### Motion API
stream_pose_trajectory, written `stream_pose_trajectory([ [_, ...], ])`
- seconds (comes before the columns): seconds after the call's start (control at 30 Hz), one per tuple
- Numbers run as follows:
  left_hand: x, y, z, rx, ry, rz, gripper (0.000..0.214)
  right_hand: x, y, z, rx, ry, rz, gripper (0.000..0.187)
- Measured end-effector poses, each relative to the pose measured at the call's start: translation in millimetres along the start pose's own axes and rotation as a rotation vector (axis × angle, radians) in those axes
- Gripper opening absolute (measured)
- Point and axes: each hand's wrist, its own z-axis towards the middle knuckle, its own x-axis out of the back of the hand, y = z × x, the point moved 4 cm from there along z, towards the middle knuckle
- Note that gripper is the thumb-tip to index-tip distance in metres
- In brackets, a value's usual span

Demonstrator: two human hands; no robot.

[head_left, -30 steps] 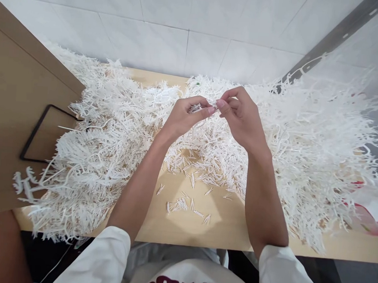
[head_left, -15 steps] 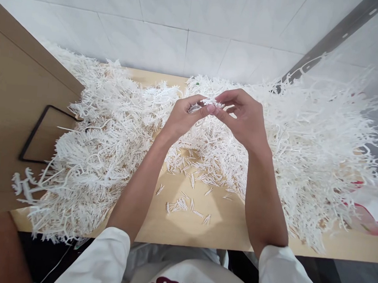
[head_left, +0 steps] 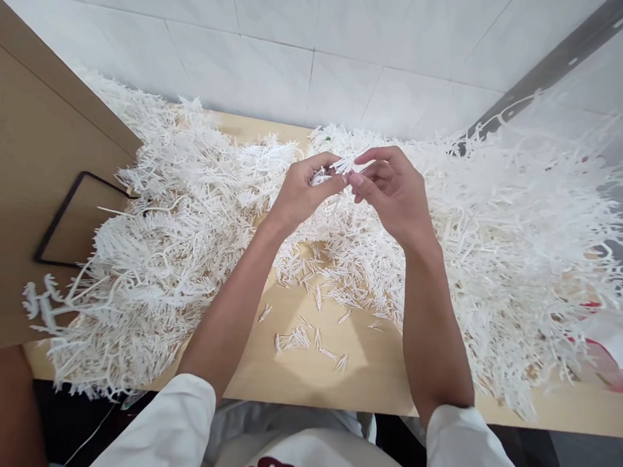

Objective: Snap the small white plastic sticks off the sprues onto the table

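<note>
My left hand (head_left: pixel 304 190) is closed on a small white plastic sprig (head_left: pixel 342 166), its thin prongs fanning out past the fingertips. Close against it on the right is my right hand (head_left: pixel 392 189), with thumb and bent index finger at the sprig's right end. The two thumb tips nearly meet, so the exact grip there is partly hidden. Both hands are raised over a heap of similar white prongs (head_left: pixel 363 251). Below them, several loose prong pieces (head_left: pixel 298 338) lie scattered on the wooden table (head_left: pixel 327 384).
Tall piles of white branched plastic stand at left (head_left: pixel 166 252) and right (head_left: pixel 506 261). A brown panel (head_left: pixel 40 150) with a black metal loop (head_left: pixel 59 217) borders the left. Behind is a tiled wall (head_left: pixel 270 67). A red-and-clear plastic bag (head_left: pixel 609 354) lies at far right.
My right hand has shifted slightly left, its fingers changing position around the sprig. The prongs in my left fingers now fan out more visibly. The camera view has moved a little.
</note>
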Motion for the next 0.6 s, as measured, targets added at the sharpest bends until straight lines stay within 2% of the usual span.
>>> stream_pose_trajectory([
  [0.17, -4.4, -7.0, 1.0, 0.042, 0.042, -0.024, 0.025, -6.8, -16.6, -7.3, 0.073, 0.008, -0.272, 0.02],
  [0.3, 15.5, -17.5, 1.1, 0.076, 0.227, 0.033, 0.033, -24.7, -47.0, -20.1, 0.194, -0.053, -0.453, 0.016],
  [0.37, 28.3, -19.9, 2.0, 0.065, 0.277, 0.063, 0.035, -26.4, -58.8, -23.0, 0.252, -0.015, -0.445, 0.015],
  [0.43, 35.3, -18.8, 3.5, 0.057, 0.261, 0.071, 0.036, -18.3, -60.7, -21.5, 0.244, 0.1, -0.426, 0.015],
  [0.5, 33.8, -14.3, 4.2, 0.057, 0.189, 0.074, 0.036, -6.1, -51.8, -16.7, 0.18, 0.198, -0.424, 0.016],
  [0.53, 30.6, -11.3, 4.1, 0.056, 0.146, 0.076, 0.036, -1.1, -44.7, -13.8, 0.144, 0.209, -0.428, 0.019],
  [0.6, 22.3, -4.7, 2.8, 0.048, 0.078, 0.077, 0.037, 3.4, -29.2, -8.1, 0.088, 0.146, -0.433, 0.027],
])
